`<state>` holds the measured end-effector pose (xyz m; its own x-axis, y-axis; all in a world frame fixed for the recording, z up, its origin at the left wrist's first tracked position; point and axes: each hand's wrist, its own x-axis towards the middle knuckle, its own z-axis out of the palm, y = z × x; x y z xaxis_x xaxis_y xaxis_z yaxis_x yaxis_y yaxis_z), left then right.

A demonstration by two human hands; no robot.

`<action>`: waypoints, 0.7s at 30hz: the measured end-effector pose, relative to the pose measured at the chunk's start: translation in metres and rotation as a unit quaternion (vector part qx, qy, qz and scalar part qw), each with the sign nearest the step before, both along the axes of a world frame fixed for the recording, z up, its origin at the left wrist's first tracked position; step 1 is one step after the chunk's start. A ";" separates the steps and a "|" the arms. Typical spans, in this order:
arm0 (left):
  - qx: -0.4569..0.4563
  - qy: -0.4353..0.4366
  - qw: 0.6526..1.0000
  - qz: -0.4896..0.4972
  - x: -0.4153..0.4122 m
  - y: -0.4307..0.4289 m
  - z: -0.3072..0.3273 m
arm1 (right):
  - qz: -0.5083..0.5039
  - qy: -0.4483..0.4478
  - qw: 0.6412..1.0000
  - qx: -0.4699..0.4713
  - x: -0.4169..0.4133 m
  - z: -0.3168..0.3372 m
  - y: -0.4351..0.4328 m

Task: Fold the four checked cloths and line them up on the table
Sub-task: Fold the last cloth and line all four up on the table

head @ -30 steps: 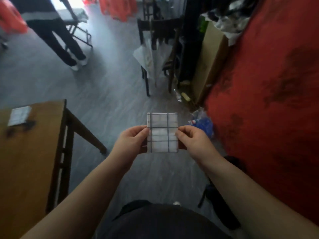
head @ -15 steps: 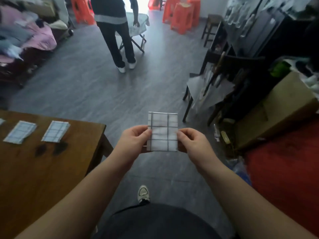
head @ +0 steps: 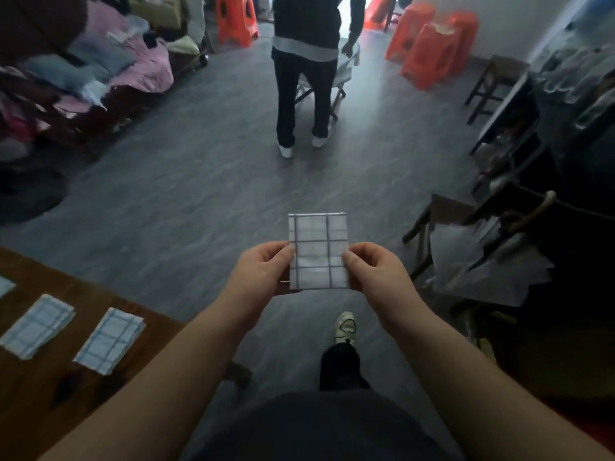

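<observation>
A folded white checked cloth is held upright in front of me over the floor. My left hand pinches its left edge and my right hand pinches its right edge. On the brown wooden table at the lower left lie two folded checked cloths side by side, one further left and one nearer the table's right edge. A corner of a third cloth shows at the frame's left border.
A person in dark clothes stands ahead on the grey floor by a folding chair. Orange plastic stools stand at the back. Piled clothes fill the left side. Dark chairs and shelves crowd the right.
The view has swung left: the red surface at the right is gone and the table with its cloths has come into sight. Both hands keep the same hold on the cloth.
</observation>
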<state>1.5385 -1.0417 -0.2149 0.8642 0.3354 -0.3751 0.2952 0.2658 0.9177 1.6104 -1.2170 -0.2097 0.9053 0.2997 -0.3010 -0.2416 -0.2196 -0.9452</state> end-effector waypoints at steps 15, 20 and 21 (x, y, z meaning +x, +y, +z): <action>0.022 0.021 0.969 0.246 0.213 0.138 -0.004 | 0.252 -0.006 0.967 -0.022 0.291 -0.002 0.193; 0.006 0.024 0.941 0.337 0.212 0.213 -0.003 | 0.343 0.014 0.939 -0.026 0.308 0.006 0.290; 0.004 0.021 0.934 0.356 0.209 0.231 -0.004 | 0.357 0.014 0.933 -0.031 0.308 0.007 0.313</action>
